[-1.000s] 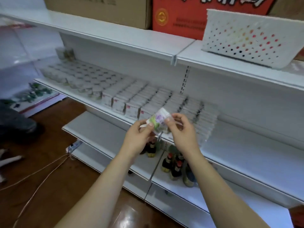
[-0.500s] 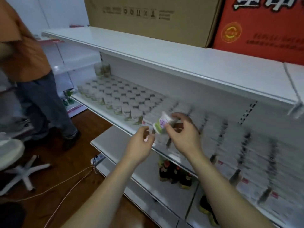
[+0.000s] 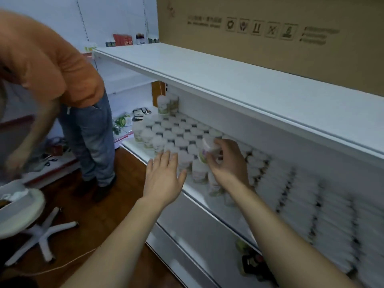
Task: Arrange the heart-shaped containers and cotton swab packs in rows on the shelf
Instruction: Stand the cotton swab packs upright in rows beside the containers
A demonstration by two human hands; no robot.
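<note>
Soft, even indoor light, dim under the upper shelf (image 3: 228, 80), heavy motion blur on the cotton swab packs (image 3: 332, 215) at 4 o'clock and the orange-shirted person (image 3: 52, 65) at 10 o'clock, wide-angle bending at edges, no harsh glare.

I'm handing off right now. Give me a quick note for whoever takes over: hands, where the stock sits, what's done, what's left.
Right hand grips one heart-shaped container, tilted, above the front of the rows.
Left hand is open and holds nothing, fingers spread near the shelf edge.
Done: heart-shaped containers stand in rows on the left part of the shelf; cotton swab packs are lined up to the right, blurred.
Left: set the held container down in the rows; its slot is hidden by the hand.
</note>
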